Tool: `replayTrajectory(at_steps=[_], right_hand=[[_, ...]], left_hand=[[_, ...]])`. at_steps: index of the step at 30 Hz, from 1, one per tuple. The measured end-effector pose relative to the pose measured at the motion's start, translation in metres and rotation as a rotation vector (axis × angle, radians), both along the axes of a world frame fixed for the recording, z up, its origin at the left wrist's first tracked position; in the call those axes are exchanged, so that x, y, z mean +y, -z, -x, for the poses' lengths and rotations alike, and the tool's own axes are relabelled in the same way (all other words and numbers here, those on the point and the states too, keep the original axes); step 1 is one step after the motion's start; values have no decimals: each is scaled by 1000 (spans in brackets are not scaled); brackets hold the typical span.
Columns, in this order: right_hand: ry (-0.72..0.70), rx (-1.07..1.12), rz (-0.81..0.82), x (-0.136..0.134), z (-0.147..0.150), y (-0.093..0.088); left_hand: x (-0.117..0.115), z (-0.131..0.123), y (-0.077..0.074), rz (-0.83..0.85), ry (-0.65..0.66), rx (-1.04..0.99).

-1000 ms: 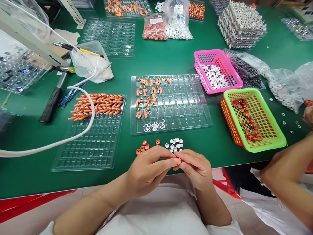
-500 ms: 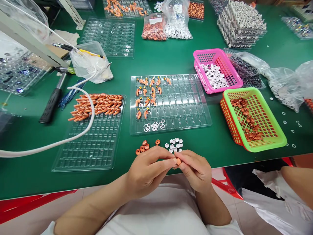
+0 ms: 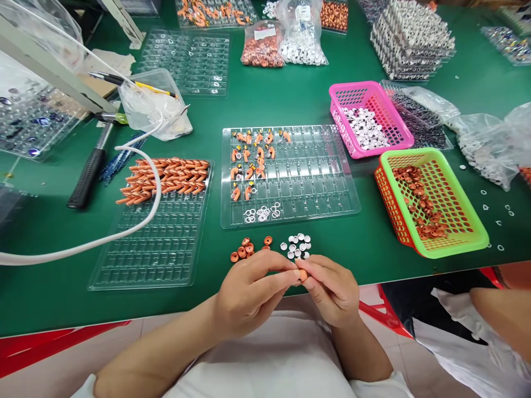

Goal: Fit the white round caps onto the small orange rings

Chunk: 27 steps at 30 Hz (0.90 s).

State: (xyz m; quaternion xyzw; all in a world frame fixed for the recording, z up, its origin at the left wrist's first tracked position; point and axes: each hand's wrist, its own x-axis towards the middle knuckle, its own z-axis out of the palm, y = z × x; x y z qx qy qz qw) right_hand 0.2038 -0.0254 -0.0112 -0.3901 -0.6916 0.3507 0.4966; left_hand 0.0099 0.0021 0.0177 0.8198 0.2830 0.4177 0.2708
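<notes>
Between the fingertips of my left hand (image 3: 253,296) and my right hand (image 3: 334,290) is a small round orange piece (image 3: 303,275), pinched from both sides at the table's front edge. Just beyond my left hand lie several small orange cups (image 3: 234,257). Several white discs (image 3: 299,247) are spread beyond my right hand. Farther back a clear compartment tray (image 3: 307,188) holds curved orange parts (image 3: 235,192) in its left columns and white rings (image 3: 263,214) along its front row. My fingers partly cover the orange piece.
At right are a pink basket (image 3: 338,124) of white discs and a green basket (image 3: 468,250) of orange cups. On the left lie a tray (image 3: 143,265) of orange parts, a white cord (image 3: 103,242) and a hammer (image 3: 86,177). A person's arm (image 3: 501,318) shows at right.
The view has shifted very slightly. Both hands still hold the orange piece in nearly the same place, and a little more of the orange cups shows beyond my left hand.
</notes>
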Motion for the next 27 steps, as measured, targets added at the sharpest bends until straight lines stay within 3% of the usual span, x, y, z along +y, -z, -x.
replayTrajectory(at_steps=[18, 27], right_hand=[[82, -71, -72, -5, 3, 1], [45, -50, -68, -5, 2, 1]], left_hand=[[-3, -1, 2, -50, -33, 35], [-5, 0, 6, -56, -6, 7]])
